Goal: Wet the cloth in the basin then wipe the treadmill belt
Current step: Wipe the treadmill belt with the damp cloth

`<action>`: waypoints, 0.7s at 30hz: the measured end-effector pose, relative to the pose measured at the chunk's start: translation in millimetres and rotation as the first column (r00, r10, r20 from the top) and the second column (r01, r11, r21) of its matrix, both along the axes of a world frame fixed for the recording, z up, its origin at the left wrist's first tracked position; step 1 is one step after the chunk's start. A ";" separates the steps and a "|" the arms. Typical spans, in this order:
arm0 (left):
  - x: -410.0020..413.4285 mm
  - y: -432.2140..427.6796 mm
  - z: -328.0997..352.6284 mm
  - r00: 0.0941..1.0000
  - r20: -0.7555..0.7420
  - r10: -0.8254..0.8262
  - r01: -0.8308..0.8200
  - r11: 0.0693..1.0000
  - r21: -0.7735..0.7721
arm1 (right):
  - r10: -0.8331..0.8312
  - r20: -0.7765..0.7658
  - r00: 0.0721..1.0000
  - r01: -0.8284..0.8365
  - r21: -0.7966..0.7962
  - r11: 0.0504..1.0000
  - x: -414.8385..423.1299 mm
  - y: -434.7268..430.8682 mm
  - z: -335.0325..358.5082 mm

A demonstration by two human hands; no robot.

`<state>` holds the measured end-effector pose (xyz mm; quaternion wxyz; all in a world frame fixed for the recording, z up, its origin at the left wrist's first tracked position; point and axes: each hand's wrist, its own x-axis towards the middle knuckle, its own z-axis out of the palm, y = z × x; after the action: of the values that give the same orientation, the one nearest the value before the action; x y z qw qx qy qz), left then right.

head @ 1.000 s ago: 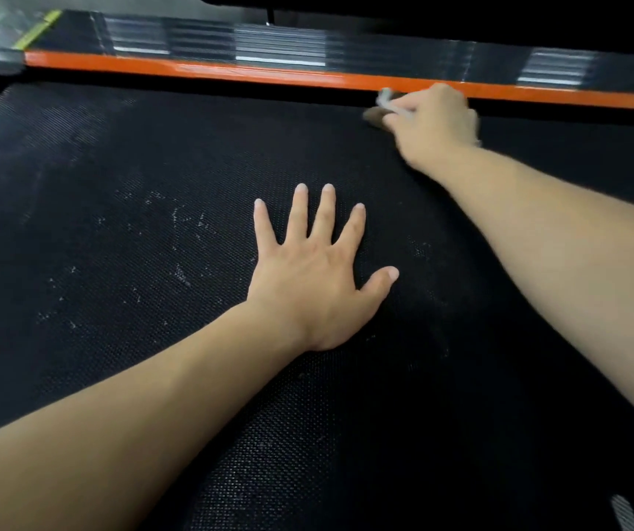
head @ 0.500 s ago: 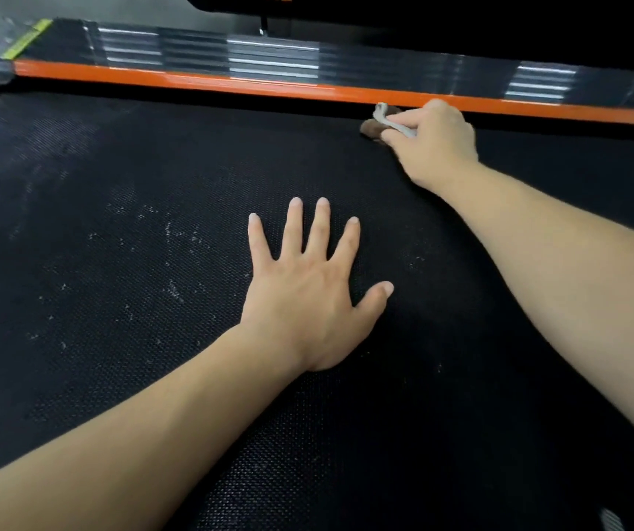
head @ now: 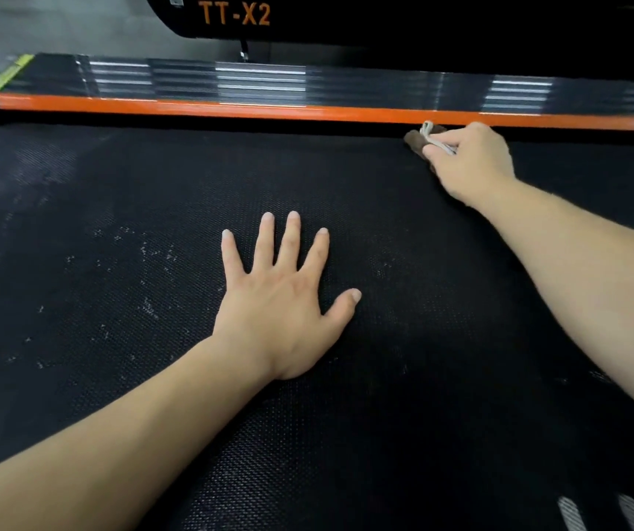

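Note:
The black textured treadmill belt fills most of the view, with pale specks scattered left of centre. My left hand lies flat on the belt, palm down, fingers spread, holding nothing. My right hand is at the belt's far edge, closed on a small brown cloth with a pale loop; only the cloth's left end sticks out past my fingers. The cloth presses on the belt just under the orange rail. No basin is in view.
An orange side rail runs along the belt's far edge, with a black ribbed footboard behind it. Above that sits a black housing marked TT-X2. Grey floor shows at the top left.
My right hand has slid the cloth a little to the right along the far edge of the belt. The view has tilted up. My left hand stays flat in place.

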<state>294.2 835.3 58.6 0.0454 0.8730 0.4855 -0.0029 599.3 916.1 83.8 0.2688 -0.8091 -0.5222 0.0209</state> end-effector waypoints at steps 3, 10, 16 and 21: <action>0.6 -1.2 1.5 1.000 -0.019 0.003 -0.003 1.000 -0.002 | 0.111 -0.020 0.994 -0.111 0.013 0.994 -30.5 -8.7 -7.3; 4.8 -6.7 13.6 0.999 -0.037 0.016 -0.019 0.997 -0.079 | 0.162 0.115 0.980 -0.159 -0.035 0.987 -6.1 -26.0 -4.4; 35.2 -31.7 7.6 1.000 -0.024 -0.008 0.007 0.998 -0.061 | 0.342 0.050 0.938 -0.342 -0.011 0.940 -40.0 -62.0 -11.9; 32.6 -31.0 2.7 1.000 -0.023 -0.011 0.011 1.000 -0.017 | 0.325 0.259 0.910 -0.329 -0.027 0.944 -13.1 -54.4 -7.0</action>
<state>326.8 804.3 61.3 0.0471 0.8751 0.4813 -0.0173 586.2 861.7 76.7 0.1977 -0.7037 -0.6810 -0.0451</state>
